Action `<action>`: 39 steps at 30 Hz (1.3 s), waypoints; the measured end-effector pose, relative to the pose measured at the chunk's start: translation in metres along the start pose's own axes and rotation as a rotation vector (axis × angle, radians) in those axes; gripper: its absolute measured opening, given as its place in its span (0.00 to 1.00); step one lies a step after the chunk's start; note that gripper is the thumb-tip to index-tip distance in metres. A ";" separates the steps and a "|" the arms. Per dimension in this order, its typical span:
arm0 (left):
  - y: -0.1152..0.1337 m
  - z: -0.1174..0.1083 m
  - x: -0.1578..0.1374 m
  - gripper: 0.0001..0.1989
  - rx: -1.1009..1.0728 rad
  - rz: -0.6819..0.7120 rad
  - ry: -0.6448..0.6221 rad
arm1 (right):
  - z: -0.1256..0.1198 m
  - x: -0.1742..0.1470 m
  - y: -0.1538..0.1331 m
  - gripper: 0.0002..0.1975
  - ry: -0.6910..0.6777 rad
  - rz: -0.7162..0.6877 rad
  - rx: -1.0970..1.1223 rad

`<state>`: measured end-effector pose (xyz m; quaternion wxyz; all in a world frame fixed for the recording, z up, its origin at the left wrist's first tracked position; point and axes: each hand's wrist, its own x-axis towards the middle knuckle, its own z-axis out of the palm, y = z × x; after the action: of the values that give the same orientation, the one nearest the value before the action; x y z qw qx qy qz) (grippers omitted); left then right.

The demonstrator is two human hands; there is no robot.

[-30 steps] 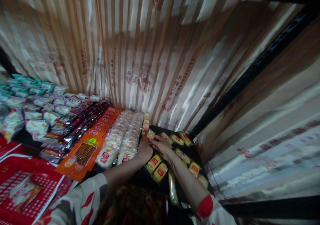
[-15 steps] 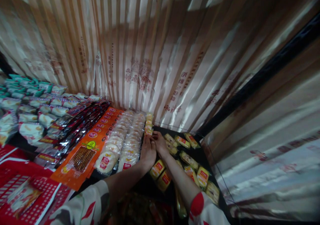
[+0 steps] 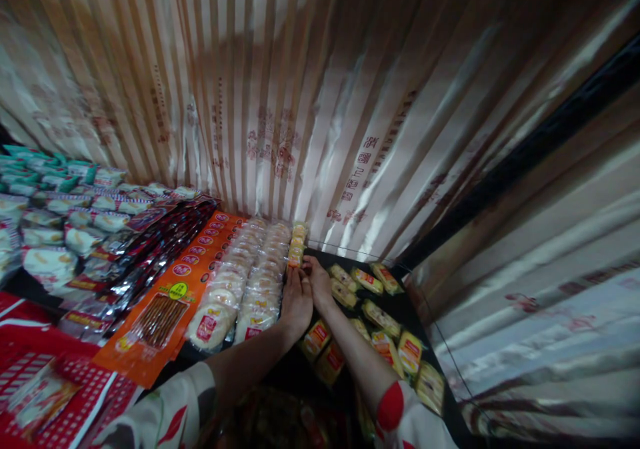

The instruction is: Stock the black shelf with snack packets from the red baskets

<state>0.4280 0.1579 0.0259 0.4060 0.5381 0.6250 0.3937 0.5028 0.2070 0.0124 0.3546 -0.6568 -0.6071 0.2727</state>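
Note:
At the near end of a short row of yellow packaged cakes (image 3: 297, 239), my left hand (image 3: 297, 306) and my right hand (image 3: 318, 282) work close together. The fingers of both are closed about the nearest cake packet (image 3: 295, 258), which has an orange label. My left hand's fingers point forward, pressed together, and partly hide the packet. My right hand has bent fingers at the packet's right edge. Just left of them runs a row of clear-wrapped round white cakes (image 3: 260, 299). More yellow cake packets (image 3: 367, 280) lie scattered to the right of my right hand.
A second row of round cakes (image 3: 220, 302), an orange snack pack (image 3: 155, 316), dark shiny packets (image 3: 165, 242) and white bags (image 3: 50, 262) cover the left. A red basket (image 3: 95, 396) stands near left. Printed curtains (image 3: 270, 69) and a dark pole (image 3: 500, 156) border the black table (image 3: 325, 260).
The view has shifted slightly, so the goods on the left sit a little further left. Both hands stay at the same packet, with only slight finger movement.

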 end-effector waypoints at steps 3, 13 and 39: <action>0.000 0.001 0.003 0.26 0.003 -0.005 -0.008 | 0.002 0.002 0.000 0.15 0.029 -0.035 0.016; -0.002 0.003 0.006 0.28 0.001 -0.045 -0.010 | 0.009 0.004 0.007 0.17 -0.035 -0.058 0.138; 0.017 -0.004 -0.038 0.28 0.171 0.111 -0.083 | -0.108 -0.048 -0.003 0.12 -0.143 -0.210 -0.809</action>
<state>0.4334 0.1223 0.0462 0.3617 0.6203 0.6084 0.3381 0.5805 0.1446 0.0764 0.0509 -0.6572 -0.7517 0.0197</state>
